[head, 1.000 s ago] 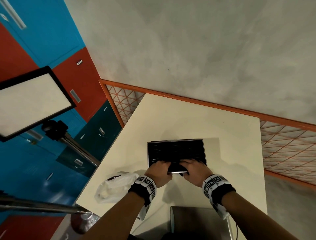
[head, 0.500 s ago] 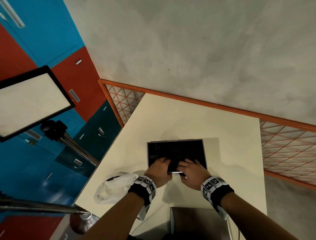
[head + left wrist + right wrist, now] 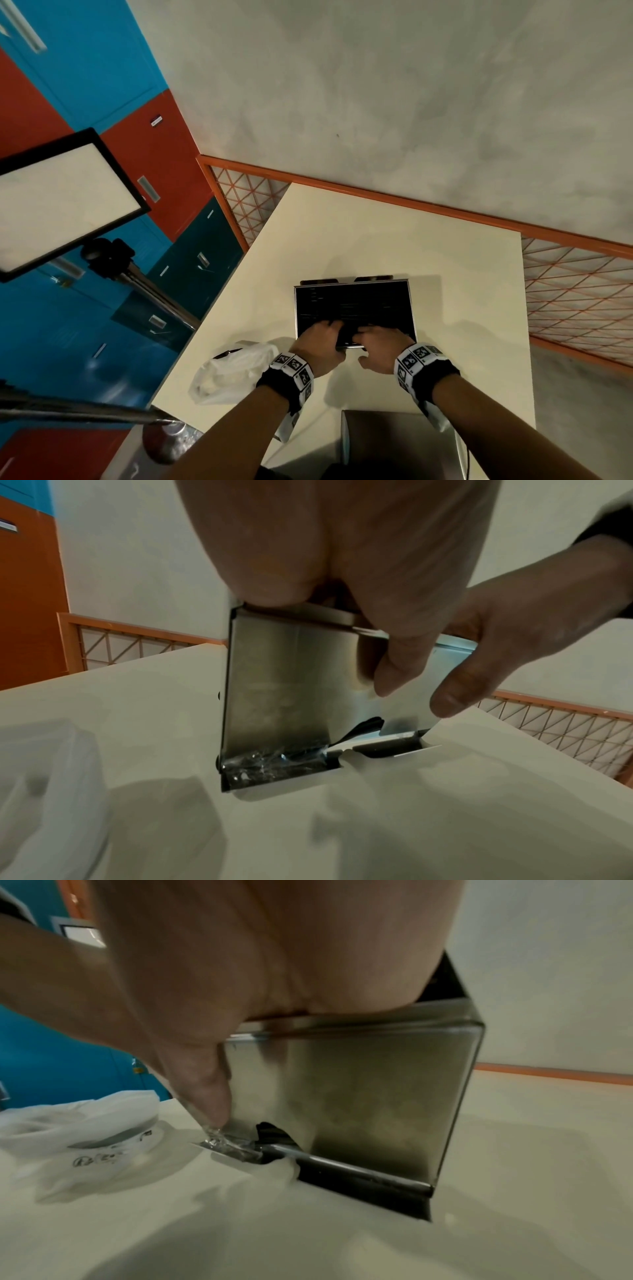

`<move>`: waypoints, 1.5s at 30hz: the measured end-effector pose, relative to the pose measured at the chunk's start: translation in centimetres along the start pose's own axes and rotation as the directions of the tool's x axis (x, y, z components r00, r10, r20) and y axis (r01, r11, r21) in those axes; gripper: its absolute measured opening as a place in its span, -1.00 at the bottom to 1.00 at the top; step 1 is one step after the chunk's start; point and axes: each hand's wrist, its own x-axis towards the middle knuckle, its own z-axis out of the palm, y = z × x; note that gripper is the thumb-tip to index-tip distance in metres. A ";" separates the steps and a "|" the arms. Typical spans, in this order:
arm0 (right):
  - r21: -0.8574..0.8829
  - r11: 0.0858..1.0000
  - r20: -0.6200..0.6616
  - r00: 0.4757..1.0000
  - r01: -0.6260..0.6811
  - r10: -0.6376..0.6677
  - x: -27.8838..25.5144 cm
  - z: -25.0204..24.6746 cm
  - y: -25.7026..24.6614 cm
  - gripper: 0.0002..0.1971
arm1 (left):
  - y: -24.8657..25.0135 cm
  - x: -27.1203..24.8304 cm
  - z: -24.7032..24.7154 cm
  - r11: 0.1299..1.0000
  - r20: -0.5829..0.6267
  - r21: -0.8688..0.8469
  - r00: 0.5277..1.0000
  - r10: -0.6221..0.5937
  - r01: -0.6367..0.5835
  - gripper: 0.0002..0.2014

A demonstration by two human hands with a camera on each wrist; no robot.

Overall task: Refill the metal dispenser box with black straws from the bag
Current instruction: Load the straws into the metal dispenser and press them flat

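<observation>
The metal dispenser box (image 3: 412, 308) stands open-topped on the cream table (image 3: 376, 236), packed with black straws (image 3: 352, 303). My left hand (image 3: 330, 330) reaches over the near rim with its fingers lying on the straws. Its thumb (image 3: 394, 669) rests against the shiny front wall (image 3: 281, 683). My right hand (image 3: 376, 337) lies beside it, fingers flat on the straws, thumb (image 3: 205, 1091) pointing down the front wall (image 3: 377, 1085). The fingertips inside the box are hidden from both wrist views. The white plastic bag (image 3: 233, 371) lies crumpled to the left.
A clear-wrapped straw (image 3: 274, 761) sits in the slot at the box's base. A grey metal panel (image 3: 400, 442) lies at the table's near edge. A light panel on a stand (image 3: 61, 198) is at the left, and an orange lattice rail (image 3: 565, 298) runs behind the table.
Both hands have slid forward from the box's near rim, so their fingers now lie further in over the straws. The box and bag have not moved.
</observation>
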 end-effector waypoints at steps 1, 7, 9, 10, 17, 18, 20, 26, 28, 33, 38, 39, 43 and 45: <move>0.026 1.000 -0.019 1.000 0.001 0.000 -0.2 -0.2 0.2 -0.53 | 0.0 0.0 -0.1 1.000 0.007 -0.007 1.000 -0.008 0.008 -0.56; 0.245 0.969 -0.098 0.993 -0.035 0.061 -0.5 -0.7 1.6 -0.48 | 0.4 0.2 -0.5 0.999 0.041 0.023 0.998 -0.045 0.044 -0.64; 0.272 0.961 -0.106 0.992 -0.044 0.075 -0.2 -0.6 1.8 -0.46 | 0.5 0.4 -0.6 0.999 0.046 0.017 0.998 -0.044 0.043 -0.64; 0.275 0.960 -0.109 0.990 -0.051 0.084 -0.2 -0.6 1.8 -0.46 | 0.5 0.4 -0.7 0.999 0.046 0.009 0.998 -0.044 0.044 -0.64; 0.153 0.985 0.000 0.997 -0.077 0.077 -0.8 -0.9 0.8 -0.52 | 0.4 0.2 -0.7 0.999 0.023 -0.035 0.999 -0.034 0.035 -0.61; 0.120 0.990 0.031 0.997 -0.076 0.073 -0.7 -0.7 0.7 -0.51 | 0.4 0.1 -0.6 0.999 0.027 -0.041 0.999 -0.026 0.028 -0.60; 0.058 0.995 0.078 0.994 -0.087 0.082 -0.4 -0.4 0.4 -0.47 | 0.4 -0.2 -0.4 0.999 0.023 -0.047 1.000 -0.009 0.010 -0.58; -0.005 0.995 0.139 0.986 -0.095 0.095 0.2 0.4 0.0 -0.42 | 0.5 -0.7 0.2 0.999 0.033 -0.036 0.999 -0.011 0.012 -0.53; -0.006 0.995 0.148 0.984 -0.102 0.102 0.0 0.5 -0.1 -0.42 | 0.5 -0.8 0.3 0.999 0.069 -0.020 0.997 -0.044 0.045 -0.55; 0.038 0.996 0.135 0.988 -0.081 0.075 -0.3 0.5 0.2 -0.44 | 0.5 -0.7 0.4 0.995 0.117 0.023 0.989 -0.094 0.092 -0.57; 0.044 0.995 0.106 0.991 -0.087 0.082 -0.4 0.0 0.3 -0.49 | 0.8 0.0 0.1 0.985 0.174 0.113 0.973 -0.152 0.134 -0.66; 0.048 0.995 0.096 0.992 -0.089 0.084 -0.3 -0.2 0.3 -0.51 | 0.9 0.2 0.1 0.980 0.174 0.144 0.972 -0.159 0.134 -0.66; 0.095 0.991 0.095 0.991 -0.099 0.090 0.1 -0.7 0.5 -0.54 | 1.0 0.5 -0.2 0.970 0.165 0.212 0.973 -0.160 0.123 -0.63; 0.107 0.988 0.099 0.990 -0.115 0.104 0.3 -1.0 0.6 -0.57 | 1.1 0.6 -0.5 0.968 0.163 0.217 0.973 -0.161 0.124 -0.63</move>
